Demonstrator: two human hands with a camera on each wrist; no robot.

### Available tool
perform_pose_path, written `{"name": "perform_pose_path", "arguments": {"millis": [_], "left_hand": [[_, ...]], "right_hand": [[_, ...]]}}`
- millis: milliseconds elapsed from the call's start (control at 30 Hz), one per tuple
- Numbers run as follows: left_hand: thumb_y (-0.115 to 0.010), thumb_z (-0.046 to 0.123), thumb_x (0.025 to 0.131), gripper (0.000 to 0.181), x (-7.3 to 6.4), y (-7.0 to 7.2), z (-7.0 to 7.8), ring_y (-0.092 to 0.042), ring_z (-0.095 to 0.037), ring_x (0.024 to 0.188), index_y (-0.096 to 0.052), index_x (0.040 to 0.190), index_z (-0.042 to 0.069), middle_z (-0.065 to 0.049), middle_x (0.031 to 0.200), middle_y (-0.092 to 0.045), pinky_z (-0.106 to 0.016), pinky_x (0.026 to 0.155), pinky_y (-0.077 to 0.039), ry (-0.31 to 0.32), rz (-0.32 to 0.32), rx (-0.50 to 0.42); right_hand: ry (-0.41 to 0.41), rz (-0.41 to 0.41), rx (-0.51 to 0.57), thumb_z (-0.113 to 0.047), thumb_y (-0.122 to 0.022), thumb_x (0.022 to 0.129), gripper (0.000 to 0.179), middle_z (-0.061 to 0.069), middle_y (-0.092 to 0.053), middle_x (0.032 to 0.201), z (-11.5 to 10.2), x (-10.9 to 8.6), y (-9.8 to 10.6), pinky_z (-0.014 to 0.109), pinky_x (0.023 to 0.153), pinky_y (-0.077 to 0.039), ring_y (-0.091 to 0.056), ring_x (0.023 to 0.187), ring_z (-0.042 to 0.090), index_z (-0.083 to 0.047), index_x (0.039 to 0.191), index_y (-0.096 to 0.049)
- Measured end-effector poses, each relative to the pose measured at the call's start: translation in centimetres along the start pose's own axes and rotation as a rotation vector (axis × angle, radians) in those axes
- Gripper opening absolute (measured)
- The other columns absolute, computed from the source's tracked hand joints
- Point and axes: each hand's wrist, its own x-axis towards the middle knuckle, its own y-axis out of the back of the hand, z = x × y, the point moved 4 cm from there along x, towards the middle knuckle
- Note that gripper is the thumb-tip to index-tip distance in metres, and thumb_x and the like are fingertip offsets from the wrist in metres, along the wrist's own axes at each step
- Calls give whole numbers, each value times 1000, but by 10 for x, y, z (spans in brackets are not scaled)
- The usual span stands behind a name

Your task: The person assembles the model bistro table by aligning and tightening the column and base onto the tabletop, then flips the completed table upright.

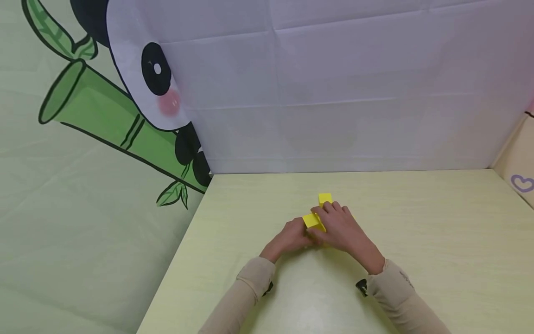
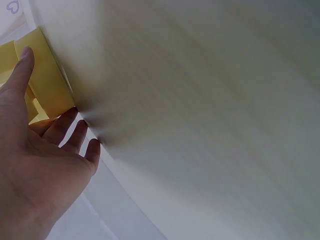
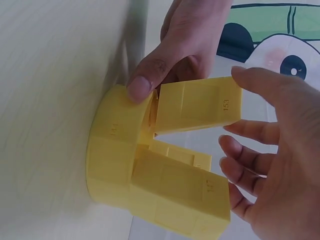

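A yellow rounded base piece [image 3: 111, 150] sits on the table, with yellow rectangular blocks rising from it. My left hand [image 1: 294, 234] grips the base at its near left, thumb on the outer wall. Between the thumb and fingers of my right hand [image 1: 344, 229] is a yellow block marked 153 [image 3: 197, 106], pinched near its upper end and slightly tilted over the base. Another tall block [image 3: 180, 192] stands beside it, and part of a third block [image 3: 192, 156] shows behind. In the left wrist view, the left fingertips touch the table close to the yellow base [image 2: 52, 82].
The pale wood-look table [image 1: 417, 241] spreads out around both hands. A white cloth backdrop [image 1: 333, 116] stands at its far edge, and a green cloth with printed bamboo [image 1: 96, 102] hangs on the left. A panel with a purple heart [image 1: 521, 183] borders the right side.
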Motion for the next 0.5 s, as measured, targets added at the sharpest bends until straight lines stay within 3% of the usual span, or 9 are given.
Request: {"name": "perform_pose_path", "arguments": {"millis": [100, 300, 500], "left_hand": [[-85, 30, 90, 48, 0, 0, 0, -59, -7, 93, -64, 130, 12, 5, 113, -67, -24, 87, -51, -2, 2, 8], [-85, 32, 89, 46, 1, 0, -1, -59, -7, 95, -65, 127, 15, 7, 113, -67, -26, 90, -51, -27, 3, 2], [-84, 29, 90, 48, -1, 0, -2, -58, -7, 98, -63, 130, 13, 5, 117, -66, -26, 93, -50, -17, -5, -9]], "right_hand": [[1, 3, 4, -31, -79, 91, 44, 7, -58, 98, 0, 0, 0, 41, 74, -42, -49, 89, 28, -3, 123, -69], [-1, 35, -40, -32, -82, 90, 41, 10, -58, 97, -2, 1, -2, 46, 74, -45, -51, 89, 30, -2, 114, -68], [-16, 45, -26, -33, -79, 91, 43, 12, -58, 99, -2, 1, -3, 48, 77, -45, -51, 92, 32, -1, 118, -68]]}}
